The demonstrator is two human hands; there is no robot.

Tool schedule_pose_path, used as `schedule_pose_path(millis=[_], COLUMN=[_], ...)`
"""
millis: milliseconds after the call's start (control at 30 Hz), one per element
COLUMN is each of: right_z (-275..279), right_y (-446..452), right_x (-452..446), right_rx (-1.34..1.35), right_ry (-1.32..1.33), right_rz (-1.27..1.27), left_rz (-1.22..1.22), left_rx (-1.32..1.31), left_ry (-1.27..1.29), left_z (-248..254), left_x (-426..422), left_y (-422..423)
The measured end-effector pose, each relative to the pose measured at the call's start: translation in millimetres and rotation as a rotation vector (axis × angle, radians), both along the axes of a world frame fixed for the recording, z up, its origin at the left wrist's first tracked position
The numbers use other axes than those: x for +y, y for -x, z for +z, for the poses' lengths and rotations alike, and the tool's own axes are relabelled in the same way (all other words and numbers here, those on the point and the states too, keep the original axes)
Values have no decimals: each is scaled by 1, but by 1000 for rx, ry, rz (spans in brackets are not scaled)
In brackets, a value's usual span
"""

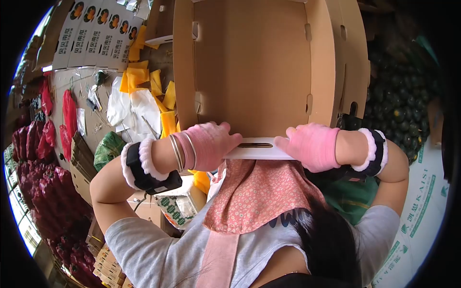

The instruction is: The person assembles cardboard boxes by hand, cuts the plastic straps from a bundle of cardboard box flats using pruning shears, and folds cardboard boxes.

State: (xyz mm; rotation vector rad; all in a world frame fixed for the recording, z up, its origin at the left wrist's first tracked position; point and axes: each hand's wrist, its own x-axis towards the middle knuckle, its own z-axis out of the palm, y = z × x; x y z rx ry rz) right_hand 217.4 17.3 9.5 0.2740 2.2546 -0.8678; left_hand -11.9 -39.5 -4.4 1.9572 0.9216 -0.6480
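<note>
In the head view an open cardboard box (pixel 252 67) lies before me, with a bare brown inside. Its near wall (pixel 259 152) is white on the outside and has a long handle slot. At the left end of that wall my left hand (pixel 210 145), in a pink glove, is closed on the edge with the thumb pointing inward. My right hand (pixel 311 146), gloved the same way, grips the right end of the wall. Most of the fingertips are hidden behind the cardboard. Black bands with white fluffy trim wrap both forearms.
Printed white cartons (pixel 89 36) stand at the upper left. Yellow pieces (pixel 137 77) and white sheets (pixel 137 108) litter the floor to the left. Red net bags (pixel 53 206) are piled far left. Dark green round produce (pixel 398 101) is heaped to the right.
</note>
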Motion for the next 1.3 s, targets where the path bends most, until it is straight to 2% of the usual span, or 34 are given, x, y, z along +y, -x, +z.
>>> schedule_pose_path(millis=[67,133,200,267,333,367,467,533,600,667,700,733,767,800,900,1000,1067,1300], right_z=[2,4,7,9,15,17,44,51,44,20,6,-10,-22,-32,-61,-86,-91,-95], right_y=[4,3,-1,-5,-7,-8,-1,-10,-25,-45,-60,-74,-80,-84,-96,-109,-110,-111], right_x=[3,8,-5,-24,-37,-39,-5,13,34,56,66,73,78,82,89,89,86,87], right_rx=[10,101,104,173,362,431,1018,1141,1017,762,587,415,246,76,24,216,292,314], right_ry=[53,55,-59,-275,-547,-629,-878,-1072,-1205,-1314,-1292,-1319,-1258,-1186,-965,-844,-861,-885], right_rz=[53,60,37,7,54,24,-66,-310,-556,-693,-758,-782,-911,-1034,-1313,-1388,-1381,-1354], left_rz=[-58,-64,-80,39,77,83,244,376,476,560,632,762,851,789,851,822,809,772], left_rx=[-61,-105,-92,-138,-237,-185,-60,29,137,172,329,353,446,405,203,177,214,293], left_ry=[63,8,-55,-184,-589,-663,-761,-957,-1185,-1445,-1501,-1428,-1324,-1359,-1277,-1253,-1186,-1049], left_z=[-3,-2,4,10,12,14,24,22,15,12,3,-7,-11,-36,-98,-166,-173,-210], left_x=[6,5,2,-13,-28,-28,-14,4,26,51,63,75,88,101,131,146,147,171], left_y=[5,10,6,-7,-21,-26,-3,33,72,120,142,167,184,217,273,301,294,295])
